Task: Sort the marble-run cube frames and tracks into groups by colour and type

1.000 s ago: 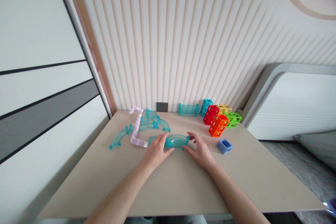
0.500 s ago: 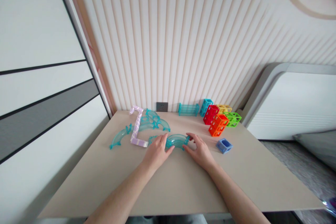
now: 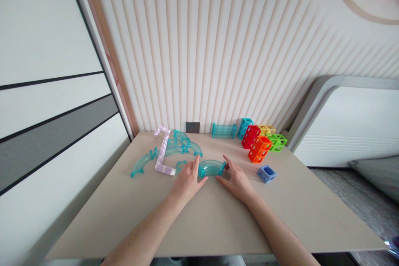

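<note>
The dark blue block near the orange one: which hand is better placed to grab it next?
Probably the right hand: the dark blue block lies to its right, with nothing between them. The left hand is farther away, at the other end of the curved teal track.

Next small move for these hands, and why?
Probably close the right hand on the curved track: that hand stands spread at the track's right end, with the left hand at the opposite end, likely placed to steady it.

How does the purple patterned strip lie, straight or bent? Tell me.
Bent: the purple patterned strip turns sharp corners at both its near and far ends.
</note>
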`<state>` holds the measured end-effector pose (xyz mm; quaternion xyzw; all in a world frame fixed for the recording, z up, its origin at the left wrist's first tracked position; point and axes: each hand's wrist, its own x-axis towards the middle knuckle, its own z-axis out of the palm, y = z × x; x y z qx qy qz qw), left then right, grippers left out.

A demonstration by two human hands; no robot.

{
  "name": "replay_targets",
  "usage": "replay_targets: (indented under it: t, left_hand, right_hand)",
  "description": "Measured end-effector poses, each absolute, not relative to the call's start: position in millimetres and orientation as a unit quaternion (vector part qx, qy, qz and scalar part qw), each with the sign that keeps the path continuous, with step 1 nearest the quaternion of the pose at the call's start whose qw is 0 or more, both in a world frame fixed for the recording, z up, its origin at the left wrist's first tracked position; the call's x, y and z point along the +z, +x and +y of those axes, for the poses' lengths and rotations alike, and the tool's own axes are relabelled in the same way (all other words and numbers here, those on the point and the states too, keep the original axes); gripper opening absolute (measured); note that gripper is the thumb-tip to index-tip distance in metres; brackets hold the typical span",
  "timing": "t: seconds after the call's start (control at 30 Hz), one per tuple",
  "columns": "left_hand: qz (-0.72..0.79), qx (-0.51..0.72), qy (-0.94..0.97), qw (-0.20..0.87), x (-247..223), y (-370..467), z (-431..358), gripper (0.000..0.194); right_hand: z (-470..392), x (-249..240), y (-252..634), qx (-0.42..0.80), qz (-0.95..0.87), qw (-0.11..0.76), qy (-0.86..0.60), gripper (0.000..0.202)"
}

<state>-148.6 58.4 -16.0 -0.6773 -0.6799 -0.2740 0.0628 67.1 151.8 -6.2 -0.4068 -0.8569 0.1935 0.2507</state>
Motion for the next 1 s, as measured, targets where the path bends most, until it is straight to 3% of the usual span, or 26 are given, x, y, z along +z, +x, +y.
replay_targets:
  t: [0.2,0.43,1.0]
  left_hand:
    - [-0.695,-0.245,-0.674,0.046,-14.7,-145.2,57.9,0.089]
    - [-0.703,-0.258,-0.661,0.041,-17.7,-143.5,56.8,0.093]
    - [-0.738,-0.228,-0.633,0.042,-18.5,-138.8,56.5,0.090]
  right_hand:
    - [152.9,-9.8,66.7,0.189,-0.857,0.246,-0.412,0.072]
    - [152.2,-6.6,65.9,0.136,-0.872,0.219,-0.416,0.035]
    - [150.9,-7.4,66.7,0.115,-0.878,0.210,-0.415,0.030]
